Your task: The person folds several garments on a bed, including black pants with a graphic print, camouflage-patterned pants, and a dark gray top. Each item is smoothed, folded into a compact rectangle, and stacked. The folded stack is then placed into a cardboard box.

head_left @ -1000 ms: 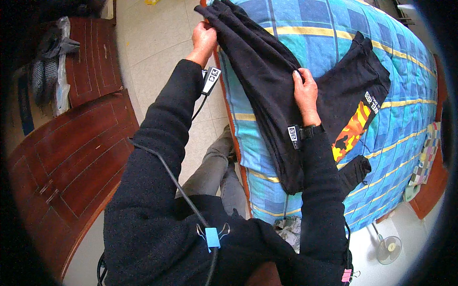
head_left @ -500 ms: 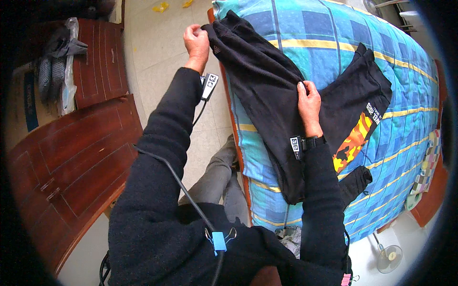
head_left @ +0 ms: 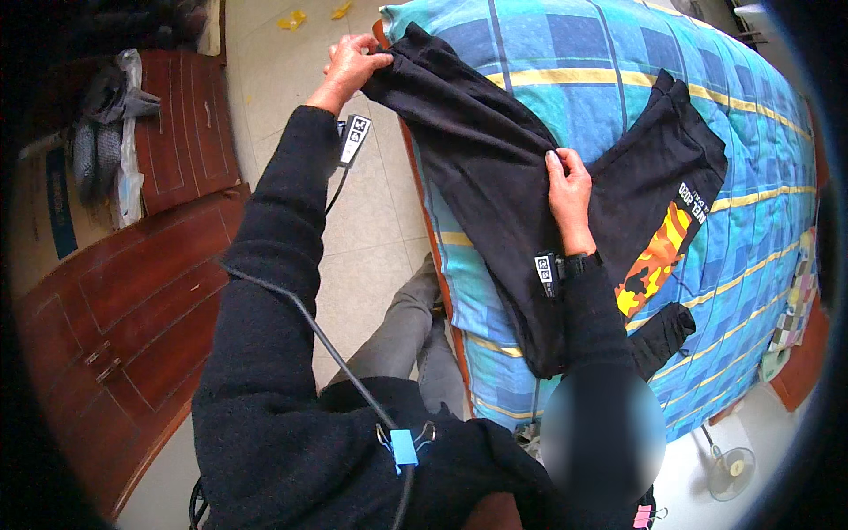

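left hand [head_left: 352, 66] pinches black garment [head_left: 477, 177] near far left corner of bed [head_left: 742, 234]; right hand [head_left: 570, 194] fingers grip its edge. advisable: tension evenly, flatten creases.

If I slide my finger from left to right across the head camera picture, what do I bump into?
Dark red wooden furniture → left hand → right hand → orange-and-yellow camouflage patch on the black garment → small fan.
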`<state>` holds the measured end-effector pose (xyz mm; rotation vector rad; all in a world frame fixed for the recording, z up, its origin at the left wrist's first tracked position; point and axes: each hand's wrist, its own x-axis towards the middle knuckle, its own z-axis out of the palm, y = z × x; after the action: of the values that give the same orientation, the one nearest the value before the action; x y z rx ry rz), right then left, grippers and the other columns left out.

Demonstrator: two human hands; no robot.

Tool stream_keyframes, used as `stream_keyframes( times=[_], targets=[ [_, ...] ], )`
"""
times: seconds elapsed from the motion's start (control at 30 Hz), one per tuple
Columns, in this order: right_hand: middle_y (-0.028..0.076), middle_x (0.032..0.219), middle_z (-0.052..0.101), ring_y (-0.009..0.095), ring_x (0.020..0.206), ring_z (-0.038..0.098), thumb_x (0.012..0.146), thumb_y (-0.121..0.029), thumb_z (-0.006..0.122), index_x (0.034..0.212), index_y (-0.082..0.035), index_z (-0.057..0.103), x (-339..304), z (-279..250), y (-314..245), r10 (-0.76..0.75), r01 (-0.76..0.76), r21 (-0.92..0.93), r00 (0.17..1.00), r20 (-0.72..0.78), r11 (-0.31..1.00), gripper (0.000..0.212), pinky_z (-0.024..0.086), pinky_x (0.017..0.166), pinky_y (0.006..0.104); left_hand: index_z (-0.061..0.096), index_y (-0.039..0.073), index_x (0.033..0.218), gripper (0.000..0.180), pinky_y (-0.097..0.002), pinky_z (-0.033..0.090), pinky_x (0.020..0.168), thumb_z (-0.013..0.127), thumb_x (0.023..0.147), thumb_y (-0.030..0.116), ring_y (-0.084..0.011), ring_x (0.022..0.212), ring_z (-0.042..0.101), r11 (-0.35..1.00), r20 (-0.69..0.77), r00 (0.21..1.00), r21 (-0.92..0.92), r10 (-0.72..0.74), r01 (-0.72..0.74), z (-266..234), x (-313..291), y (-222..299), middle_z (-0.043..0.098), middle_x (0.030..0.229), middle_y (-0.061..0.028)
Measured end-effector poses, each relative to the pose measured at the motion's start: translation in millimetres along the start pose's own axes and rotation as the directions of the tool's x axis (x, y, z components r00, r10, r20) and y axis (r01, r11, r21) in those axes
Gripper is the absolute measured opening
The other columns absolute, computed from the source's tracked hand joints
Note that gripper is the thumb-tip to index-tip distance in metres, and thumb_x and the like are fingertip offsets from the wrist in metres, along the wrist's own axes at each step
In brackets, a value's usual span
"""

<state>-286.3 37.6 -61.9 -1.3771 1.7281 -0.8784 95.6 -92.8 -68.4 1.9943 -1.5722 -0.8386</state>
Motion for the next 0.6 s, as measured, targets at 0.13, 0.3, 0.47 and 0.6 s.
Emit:
stream_keyframes(
  times=[0.13, 0.3, 0.47, 0.6],
  targets=[
    [0.008, 0.088, 0.062, 0.014, 0.081, 0.057, 0.087, -0.010, 0.066, 0.092, 0.002, 0.062, -8.9, -6.9, 0.0, -0.138, 0.157, 0.099, 0.974, -0.178, 0.983, 0.013, 0.046, 0.076, 0.0278, 0.058, 0.009, 0.077, 0.026, -0.0255, 0.039, 0.058, 0.072, 0.080, 0.031, -0.0065, 0.066, 0.047, 0.947, 0.022, 0.998, -0.315, 0.067, -0.056, -19.7, 16.1, 20.3, 0.051, 0.071, 0.0045],
    [0.006, 0.085, 0.061, 0.015, 0.078, 0.057, 0.088, -0.011, 0.066, 0.093, 0.001, 0.062, -7.1, 0.7, 1.2, -0.122, 0.154, 0.131, 0.968, -0.220, 0.979, 0.013, 0.046, 0.074, 0.0270, 0.063, 0.010, 0.079, 0.034, -0.0406, 0.039, 0.070, 0.068, 0.081, 0.044, -0.0243, 0.075, 0.061, 0.888, -0.154, 0.939, 0.400, 0.308, -0.226, 4.7, 52.6, 41.7, 0.063, 0.075, -0.0079],
    [0.014, 0.083, 0.062, 0.034, 0.077, 0.060, 0.092, -0.021, 0.058, 0.088, -0.005, 0.058, 2.3, 7.8, 5.9, -0.178, 0.120, -0.258, 0.961, -0.213, 0.959, 0.017, 0.046, 0.066, 0.0406, 0.066, 0.013, 0.097, 0.034, -0.0526, 0.033, 0.085, 0.061, 0.084, 0.045, -0.0303, 0.106, 0.055, 0.735, -0.309, 0.847, 0.665, 0.433, -0.133, 58.3, 71.1, 53.5, 0.063, 0.104, -0.0094],
    [0.014, 0.087, 0.063, 0.038, 0.080, 0.060, 0.094, -0.026, 0.055, 0.093, -0.009, 0.054, 4.2, 9.2, 7.9, -0.098, 0.026, -0.357, 0.978, -0.186, 0.934, 0.018, 0.046, 0.066, 0.0457, 0.062, 0.011, 0.099, 0.025, -0.0520, 0.033, 0.088, 0.064, 0.084, 0.032, -0.0313, 0.105, 0.053, 0.779, -0.576, 0.537, 0.547, 0.617, -0.307, 49.6, 45.6, 65.2, 0.059, 0.108, -0.0105]
  ],
)
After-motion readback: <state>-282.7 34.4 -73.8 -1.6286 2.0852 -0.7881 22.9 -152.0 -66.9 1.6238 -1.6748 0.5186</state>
